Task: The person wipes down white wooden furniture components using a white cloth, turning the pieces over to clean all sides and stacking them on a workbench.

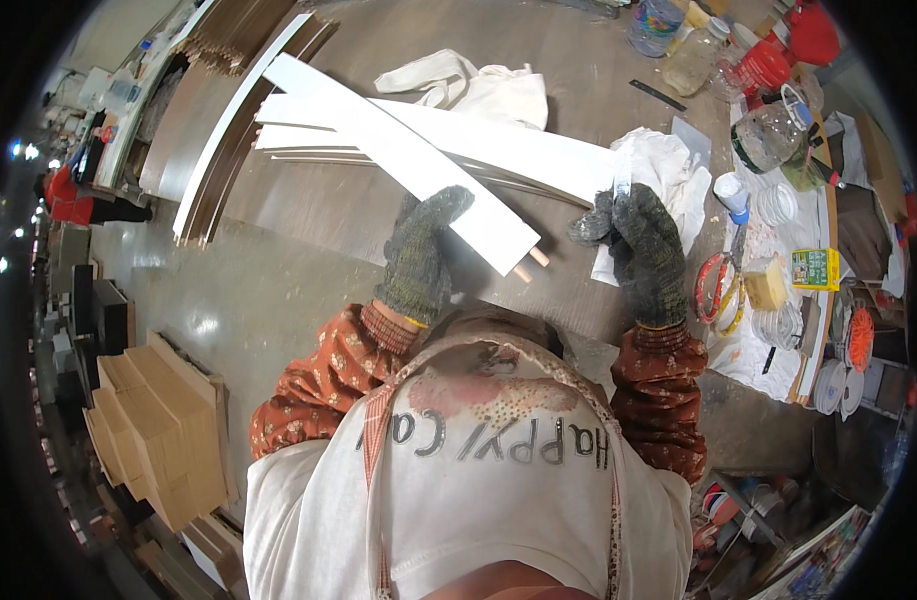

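Closed around a white board (398,150) is the left hand (420,255)'s grip; the right hand (643,250) pinches a small blade (622,180).

We see bare bench (278,280) left of white strips (428,150); our right blocked by bottles (768,130), tape rolls (723,290), rags (668,170).

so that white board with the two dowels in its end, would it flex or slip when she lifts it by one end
The white board looks long, thin and flat, so it would probably bow a little when lifted by one end, though it reads as rigid panel stock. Its face looks smooth, so it may slide; the knit glove on the left hand likely helps grip. The dowels stick out and could snag or snap.
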A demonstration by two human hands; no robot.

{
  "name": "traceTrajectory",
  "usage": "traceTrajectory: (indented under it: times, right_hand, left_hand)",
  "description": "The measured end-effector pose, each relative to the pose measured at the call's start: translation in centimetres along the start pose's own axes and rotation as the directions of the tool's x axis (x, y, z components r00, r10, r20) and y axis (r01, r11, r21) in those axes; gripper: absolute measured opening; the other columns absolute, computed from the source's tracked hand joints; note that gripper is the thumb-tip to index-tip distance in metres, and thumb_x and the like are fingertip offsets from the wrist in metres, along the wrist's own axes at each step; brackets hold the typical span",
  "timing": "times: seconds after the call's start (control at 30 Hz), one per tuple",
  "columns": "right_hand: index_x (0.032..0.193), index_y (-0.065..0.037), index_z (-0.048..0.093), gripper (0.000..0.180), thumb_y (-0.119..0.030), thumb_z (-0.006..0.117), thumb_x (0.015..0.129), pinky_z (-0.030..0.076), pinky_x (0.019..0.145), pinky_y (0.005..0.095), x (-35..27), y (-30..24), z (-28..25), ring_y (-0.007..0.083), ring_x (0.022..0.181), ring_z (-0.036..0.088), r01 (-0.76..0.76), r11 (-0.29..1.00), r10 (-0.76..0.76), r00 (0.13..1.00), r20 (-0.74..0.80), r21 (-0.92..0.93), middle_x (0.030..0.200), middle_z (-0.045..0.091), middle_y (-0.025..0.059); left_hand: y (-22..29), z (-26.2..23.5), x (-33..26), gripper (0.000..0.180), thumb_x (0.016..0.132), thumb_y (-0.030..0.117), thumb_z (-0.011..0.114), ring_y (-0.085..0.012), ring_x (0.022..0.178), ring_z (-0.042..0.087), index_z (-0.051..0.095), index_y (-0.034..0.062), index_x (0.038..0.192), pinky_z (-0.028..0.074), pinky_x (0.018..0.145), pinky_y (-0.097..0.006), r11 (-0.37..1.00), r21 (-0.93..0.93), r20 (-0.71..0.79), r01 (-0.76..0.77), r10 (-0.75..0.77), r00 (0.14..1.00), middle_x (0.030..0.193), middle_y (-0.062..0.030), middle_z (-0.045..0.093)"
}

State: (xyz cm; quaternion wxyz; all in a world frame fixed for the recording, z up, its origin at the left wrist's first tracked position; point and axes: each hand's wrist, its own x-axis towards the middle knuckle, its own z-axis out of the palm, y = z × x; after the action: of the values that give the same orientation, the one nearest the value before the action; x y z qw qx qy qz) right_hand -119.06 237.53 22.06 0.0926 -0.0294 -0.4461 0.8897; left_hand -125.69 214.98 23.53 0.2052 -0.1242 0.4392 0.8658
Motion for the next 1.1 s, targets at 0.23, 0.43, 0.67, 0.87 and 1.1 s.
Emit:
traceTrajectory:
  times: [0.23,0.43,0.67,0.87,1.1]
  right_hand:
    - [0.106,0.002,0.057,0.022,-0.013,0.049,0.092,0.045,0.062,0.0266,0.1,-1.6,1.1,0.0133,0.067,0.054,-0.171,0.948,0.187,0.982,0.037,-0.267,0.077,0.058,0.0052]
    - [0.112,-0.002,0.057,0.025,-0.015,0.051,0.091,0.049,0.067,0.028,-1.2,-0.2,0.4,0.0158,0.077,0.059,0.189,0.501,0.031,0.971,0.236,-0.844,0.089,0.062,0.0068]
    - [0.102,0.0,0.06,0.022,0.001,0.058,0.08,0.049,0.074,0.0353,-2.5,3.0,1.3,0.0274,0.089,0.059,0.644,0.012,-0.086,0.763,0.641,-0.765,0.104,0.062,0.0125]
    - [0.096,0.0,0.061,0.015,0.001,0.056,0.081,0.05,0.073,0.0364,-2.1,3.2,2.6,0.027,0.089,0.059,0.586,0.034,-0.043,0.81,0.585,-0.81,0.103,0.062,0.0117]
    - [0.092,-0.001,0.061,0.02,-0.003,0.065,0.072,0.05,0.071,0.0361,-1.3,3.4,2.8,0.0271,0.086,0.059,0.689,-0.032,-0.124,0.716,0.687,-0.724,0.1,0.062,0.0125]
  left_hand:
    - [0.8,-1.4,-0.5,0.031,0.08,0.005,0.056,-0.0231,0.083,0.062,0.049,-0.0026,0.109,0.054,0.074,-0.034,0.982,0.079,0.151,-0.169,0.156,0.976,0.093,-0.0135,0.06]
    - [1.9,-2.4,0.8,0.028,0.085,0.007,0.051,-0.0255,0.084,0.063,0.048,-0.0021,0.111,0.056,0.075,-0.035,0.997,0.051,0.216,-0.064,0.051,0.975,0.097,-0.015,0.06]
    - [1.6,-2.9,1.1,0.029,0.087,0.014,0.053,-0.0275,0.084,0.061,0.05,-0.0022,0.111,0.054,0.069,-0.037,0.972,0.191,0.133,-0.137,0.112,0.985,0.098,-0.0171,0.06]
    - [1.6,-2.7,1.1,0.027,0.088,0.018,0.054,-0.024,0.072,0.065,0.054,-0.0011,0.106,0.055,0.059,-0.033,0.996,0.056,0.171,-0.075,0.064,0.983,0.09,-0.014,0.064]
    - [1.6,-3.2,1.5,0.022,0.086,0.017,0.058,-0.0223,0.068,0.064,0.057,0.0006,0.1,0.055,0.059,-0.032,0.951,0.282,0.118,-0.13,0.1,0.988,0.084,-0.0119,0.064]
